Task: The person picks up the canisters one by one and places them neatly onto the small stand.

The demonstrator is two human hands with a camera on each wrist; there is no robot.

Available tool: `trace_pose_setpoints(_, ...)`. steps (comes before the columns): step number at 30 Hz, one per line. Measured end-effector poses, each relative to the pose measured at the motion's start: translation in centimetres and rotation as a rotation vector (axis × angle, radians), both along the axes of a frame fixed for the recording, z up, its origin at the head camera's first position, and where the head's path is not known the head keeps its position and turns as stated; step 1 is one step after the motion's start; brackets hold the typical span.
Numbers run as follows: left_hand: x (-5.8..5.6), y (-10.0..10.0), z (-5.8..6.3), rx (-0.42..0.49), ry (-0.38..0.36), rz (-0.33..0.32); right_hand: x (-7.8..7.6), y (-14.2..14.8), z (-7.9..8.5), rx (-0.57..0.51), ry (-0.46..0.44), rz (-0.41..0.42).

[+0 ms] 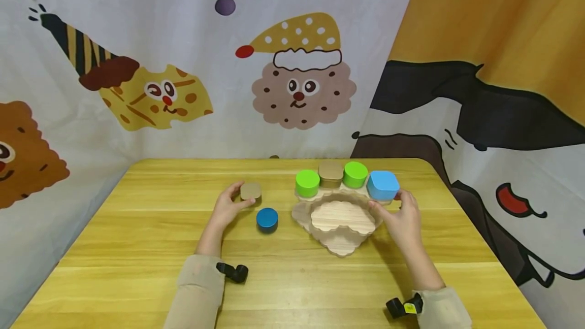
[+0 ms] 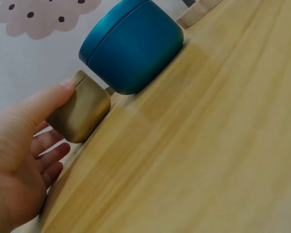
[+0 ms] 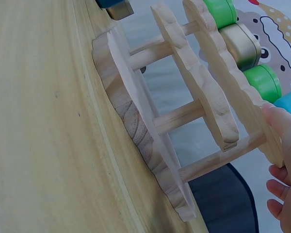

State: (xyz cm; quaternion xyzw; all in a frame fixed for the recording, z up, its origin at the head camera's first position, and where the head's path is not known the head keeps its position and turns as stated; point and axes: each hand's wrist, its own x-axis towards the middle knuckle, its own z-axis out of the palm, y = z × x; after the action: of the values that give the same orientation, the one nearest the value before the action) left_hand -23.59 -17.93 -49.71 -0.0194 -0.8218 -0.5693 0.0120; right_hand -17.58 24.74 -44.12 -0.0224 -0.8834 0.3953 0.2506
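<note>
On the left of the table, my left hand (image 1: 227, 207) holds a small gold tin (image 1: 251, 191), thumb across its near side and index finger behind. The left wrist view shows this gold tin (image 2: 82, 109) standing on the tabletop. Just beside it is a round dark blue tin (image 1: 267, 220), untouched. My right hand (image 1: 404, 217) grips the right end of the top tier of a scalloped wooden tiered stand (image 1: 343, 216), close to a light blue tin (image 1: 383, 185). In the right wrist view, the thumb (image 3: 276, 116) presses on that tier (image 3: 233, 73); part of the hand is cut off.
Along the top tier stand a green tin (image 1: 307, 183), another gold tin (image 1: 330, 174) and a second green tin (image 1: 355, 174). The wooden table (image 1: 292, 288) ends at a printed curtain (image 1: 183, 24) behind. Wooden posts (image 3: 179, 116) join the stand's tiers.
</note>
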Motion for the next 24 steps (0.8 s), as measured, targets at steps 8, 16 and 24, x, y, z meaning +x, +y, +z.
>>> trace_pose_setpoints(8, 0.1, 0.1, -0.1, 0.023, 0.002, 0.028, 0.1, 0.1, 0.1, -0.012, -0.027, 0.0)
trace_pose_setpoints(16, 0.4, 0.2, 0.2, 0.054, 0.006, 0.077, 0.0, 0.1, 0.1, -0.012, -0.031, 0.004)
trace_pose_setpoints(24, 0.7, 0.3, 1.1, 0.073, 0.019, 0.087, 0.1, 0.1, 0.2, -0.008, -0.035, 0.005)
